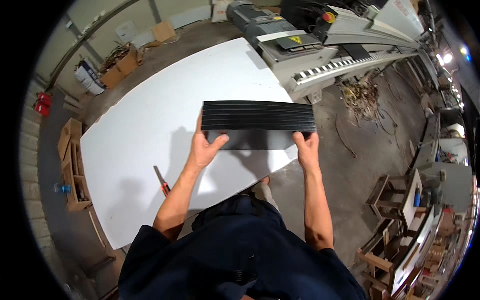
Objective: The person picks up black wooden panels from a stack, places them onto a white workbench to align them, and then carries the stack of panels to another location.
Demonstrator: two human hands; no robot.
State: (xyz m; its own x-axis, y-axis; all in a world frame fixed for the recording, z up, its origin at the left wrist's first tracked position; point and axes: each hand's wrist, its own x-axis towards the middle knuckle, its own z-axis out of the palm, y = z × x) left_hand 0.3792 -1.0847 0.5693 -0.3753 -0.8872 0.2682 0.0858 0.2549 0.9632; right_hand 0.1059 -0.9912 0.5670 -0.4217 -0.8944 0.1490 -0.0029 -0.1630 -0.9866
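Observation:
Between my two hands is a stack of black boards (257, 116), their long edges facing up with thin pale lines between the layers. My left hand (204, 148) grips the stack's left end, thumb on the near face and fingers hidden behind. At the right end, my right hand (306, 146) holds it the same way. The stack is over the near right part of a white tabletop (165, 100); whether its bottom rests there I cannot tell. A utility knife (161, 181) with a red and black handle lies on the tabletop beside my left forearm.
A grey machine (295, 45) with a toothed rail (345, 67) and a red stop button (328, 17) adjoins the table's far right. Scrap strips (361, 99) litter the floor at right. A wooden rack (75, 165) stands left, a wooden stool (397, 197) right.

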